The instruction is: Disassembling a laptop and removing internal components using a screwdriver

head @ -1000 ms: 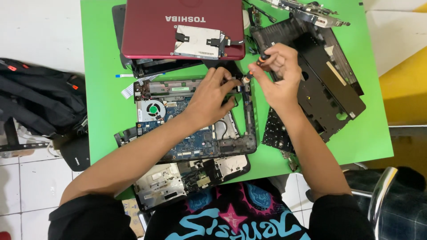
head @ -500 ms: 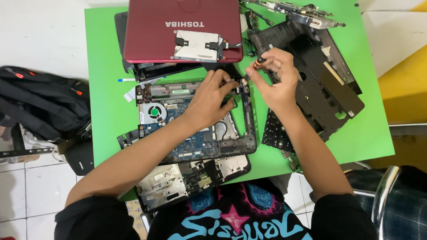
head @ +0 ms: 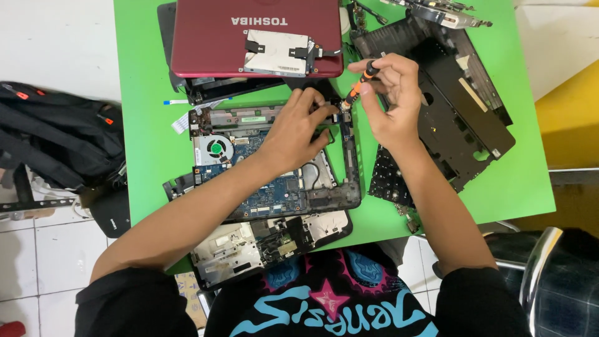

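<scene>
- The right hand [head: 392, 100] pinches a small screwdriver [head: 360, 85] with an orange-and-black grip, fingers closed around its upper end.
- The screwdriver slants down to the left; its tip meets the far right corner of the open laptop base [head: 274, 165], just where the left fingertips sit.
- The left hand [head: 294, 134] lies palm-down over the far right part of the base, fingers bent and pressing on the frame beside the tip; whether it grips anything small there I cannot tell.
- The two hands are close together, almost touching at that corner, with the screwdriver between them.
- The base lies near the middle of the green table [head: 143, 125], its blue circuit board exposed and a round fan [head: 216, 148] at its left side, well clear of both hands.
- A red laptop lid [head: 212, 43] rests at the far edge of the table, just beyond the left hand, with a silver drive [head: 277, 53] lying on it.
- A black cover [head: 462, 106] sits at the right side of the table, behind and beside the right hand; a keyboard [head: 390, 181] lies partly under the right forearm.
- Another stripped panel [head: 262, 243] overhangs the near edge of the table, under the left forearm.
- A black bag [head: 56, 143] lies on the tiled floor off the left edge of the table.
</scene>
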